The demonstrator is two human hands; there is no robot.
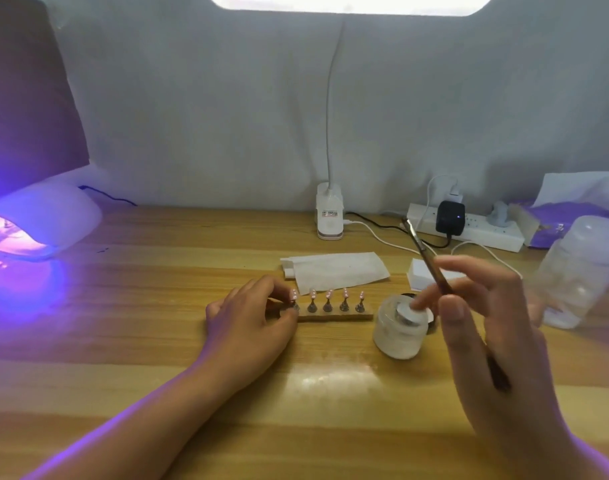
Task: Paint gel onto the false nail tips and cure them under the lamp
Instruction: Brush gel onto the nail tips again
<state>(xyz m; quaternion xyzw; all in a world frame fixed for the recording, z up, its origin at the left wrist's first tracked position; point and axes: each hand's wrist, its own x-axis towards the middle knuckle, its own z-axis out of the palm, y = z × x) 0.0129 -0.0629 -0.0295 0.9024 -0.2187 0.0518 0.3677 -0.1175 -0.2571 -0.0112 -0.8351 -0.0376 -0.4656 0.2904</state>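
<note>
While the right hand [486,323] grips the brush [425,254], bristles angled far-left, the nail tips [329,294] stand just left of it in a left-right row, whose left end the left hand [247,317] pinches; the lamp [46,216] glows far left.

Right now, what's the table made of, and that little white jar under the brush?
The table: wood or wood-look laminate, glossy. Grain stripes and bright glare show. The jar: frosted glass or plastic, I can't tell which. Its walls look cloudy and translucent.
</note>
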